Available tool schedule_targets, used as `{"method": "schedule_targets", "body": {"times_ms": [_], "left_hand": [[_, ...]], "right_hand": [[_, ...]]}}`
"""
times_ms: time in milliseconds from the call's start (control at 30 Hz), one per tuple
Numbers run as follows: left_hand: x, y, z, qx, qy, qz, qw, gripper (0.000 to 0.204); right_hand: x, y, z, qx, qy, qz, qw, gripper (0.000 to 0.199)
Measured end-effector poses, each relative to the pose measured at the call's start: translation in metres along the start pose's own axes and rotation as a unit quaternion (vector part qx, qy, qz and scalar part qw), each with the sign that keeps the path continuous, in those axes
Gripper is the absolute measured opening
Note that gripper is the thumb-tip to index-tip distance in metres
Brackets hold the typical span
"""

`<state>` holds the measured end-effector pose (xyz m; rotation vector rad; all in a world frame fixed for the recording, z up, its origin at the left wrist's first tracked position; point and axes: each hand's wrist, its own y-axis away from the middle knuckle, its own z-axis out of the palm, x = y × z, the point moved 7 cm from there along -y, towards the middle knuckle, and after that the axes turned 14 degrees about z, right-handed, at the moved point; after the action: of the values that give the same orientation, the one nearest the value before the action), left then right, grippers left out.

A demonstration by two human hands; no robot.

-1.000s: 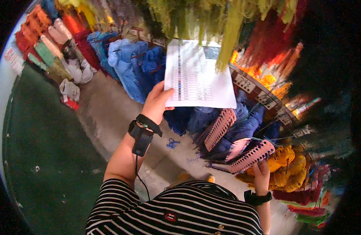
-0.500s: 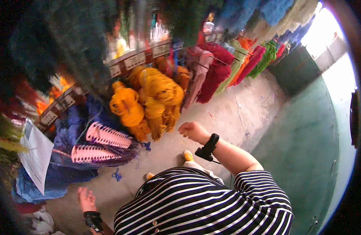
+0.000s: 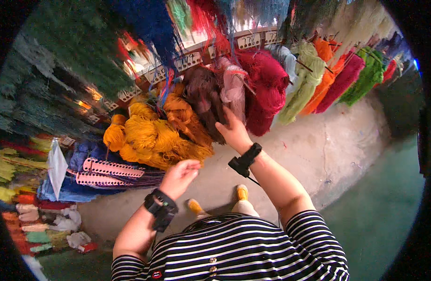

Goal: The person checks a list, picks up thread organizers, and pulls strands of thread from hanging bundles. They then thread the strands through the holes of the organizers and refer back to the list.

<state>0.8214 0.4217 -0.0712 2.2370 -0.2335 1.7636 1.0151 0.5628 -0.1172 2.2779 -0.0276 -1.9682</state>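
Note:
My right hand [image 3: 235,132] reaches up to the hanging skeins, thumb and fingers apart. Its fingertips are at the lower part of a pale mauve skein [image 3: 233,91], beside a dark brown skein [image 3: 203,96]; I cannot tell how firmly they touch. Below a thick bundle of golden-yellow yarn [image 3: 150,136], my left hand [image 3: 179,179] hovers with loosely bent fingers and nothing visible in it. An orange-brown skein [image 3: 181,114] hangs between the yellow and dark brown ones. Both wrists carry black strapped devices.
Crimson [image 3: 264,89], light green [image 3: 305,77], orange and bright green skeins hang along the rack to the right. Two pink perforated strips [image 3: 113,167] lie over blue-purple yarn at left, near a white sheet [image 3: 57,168]. Folded bundles are stacked at lower left. Concrete floor [image 3: 313,159] runs below.
My right hand has moved up to the mauve and brown skeins. My left hand has risen from the lower left to below the yellow yarn. The view has shifted toward the rack.

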Motion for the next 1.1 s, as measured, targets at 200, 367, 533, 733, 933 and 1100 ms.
{"method": "schedule_targets", "body": {"times_ms": [200, 367, 533, 733, 933, 1100], "left_hand": [[0.048, -0.103, 0.052, 0.058, -0.122, 0.086, 0.987, 0.032], [0.073, -0.165, 0.053, 0.023, -0.277, 0.142, 0.95, 0.045], [0.01, -0.189, 0.035, 0.077, -0.082, -0.053, 0.992, 0.061], [0.026, -0.187, 0.031, 0.11, -0.259, 0.057, 0.958, 0.068], [0.03, -0.186, 0.034, 0.103, -0.239, 0.063, 0.963, 0.07], [0.025, -0.181, 0.027, 0.096, -0.249, 0.053, 0.962, 0.072]], "right_hand": [[0.008, -0.023, 0.008, 0.011, 0.066, -0.046, 0.997, 0.052], [-0.008, -0.006, 0.026, -0.088, 0.055, -0.193, 0.976, 0.041], [0.021, -0.044, 0.004, -0.14, -0.083, -0.136, 0.977, 0.027], [0.092, -0.101, -0.011, 0.009, -0.074, 0.17, 0.983, 0.031], [0.069, -0.121, -0.002, 0.065, -0.042, 0.084, 0.993, 0.04], [0.075, -0.11, 0.008, -0.072, -0.112, 0.07, 0.989, 0.038]]}}
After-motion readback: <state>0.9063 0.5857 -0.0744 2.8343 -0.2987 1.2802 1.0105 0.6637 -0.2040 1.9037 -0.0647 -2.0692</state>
